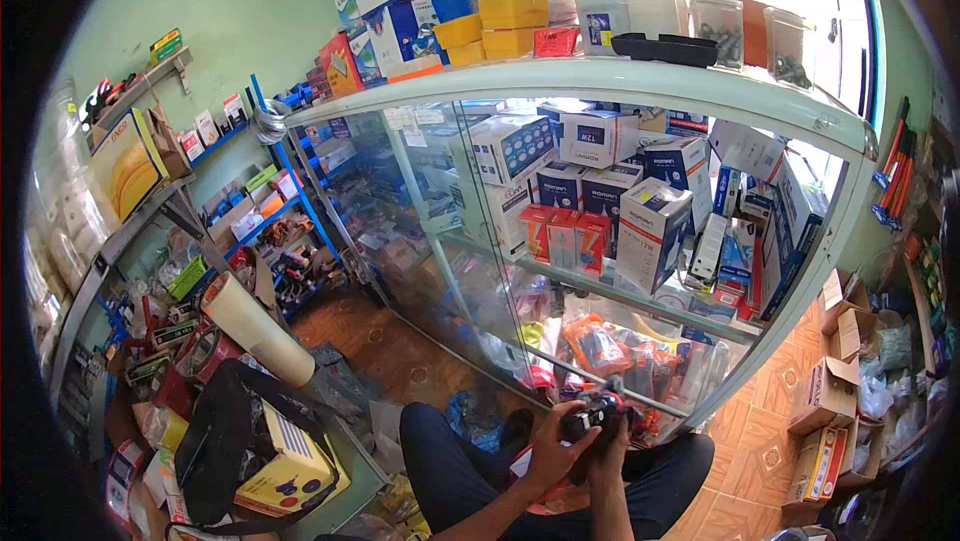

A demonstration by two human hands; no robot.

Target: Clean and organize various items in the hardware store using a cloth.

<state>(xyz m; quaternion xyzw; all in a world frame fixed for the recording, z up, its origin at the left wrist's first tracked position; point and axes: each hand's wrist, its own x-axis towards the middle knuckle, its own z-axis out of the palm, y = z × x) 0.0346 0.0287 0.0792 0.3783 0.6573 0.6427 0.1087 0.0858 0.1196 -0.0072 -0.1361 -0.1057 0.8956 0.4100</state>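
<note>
A small black object with a shiny, rounded body is held up above my lap, between my knees; its exact kind cannot be told. Around its left side my left hand is closed, with the thumb across the front. My right hand grips it from the right and below, partly hidden by the object. Just beyond the hands stands a glass display cabinet, its lower shelf holding orange plastic-wrapped packets. Boxed lamps fill the shelf above.
Left of me, a black bag and a yellow box lie near a cardboard tube. A crowded blue shelf rack stands behind. Open cartons line the tiled floor on the right. Yellow bins top the cabinet.
</note>
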